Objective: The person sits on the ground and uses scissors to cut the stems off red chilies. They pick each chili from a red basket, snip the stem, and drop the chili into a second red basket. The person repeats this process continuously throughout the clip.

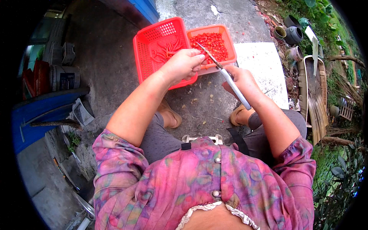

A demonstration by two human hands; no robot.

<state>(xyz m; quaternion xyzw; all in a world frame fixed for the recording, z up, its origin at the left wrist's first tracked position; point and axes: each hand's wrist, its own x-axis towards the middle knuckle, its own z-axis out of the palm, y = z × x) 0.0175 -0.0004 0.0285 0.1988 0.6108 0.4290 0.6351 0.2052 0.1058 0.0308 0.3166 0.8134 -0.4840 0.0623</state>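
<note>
My left hand (184,66) is closed, its fingertips pinching a red chili pepper (204,55) over the near side of an orange basket (230,42). In my right hand (243,81) is a pair of scissors (234,89) with a pale grey handle. Its dark, narrow blades point up and left, crossing beside the chili at my left fingertips. Small cut chili pieces (214,41) fill much of the orange basket. To its left, a red basket (141,63) holds several whole red chilies (167,49). My left wrist passes over this basket's near right corner.
Right of the baskets lies a white board (264,71) on the concrete ground (199,105). My feet stand either side, nearer to me. Pots (293,35) and a long trough (308,76) line the right; a white bucket (66,78) stands at left.
</note>
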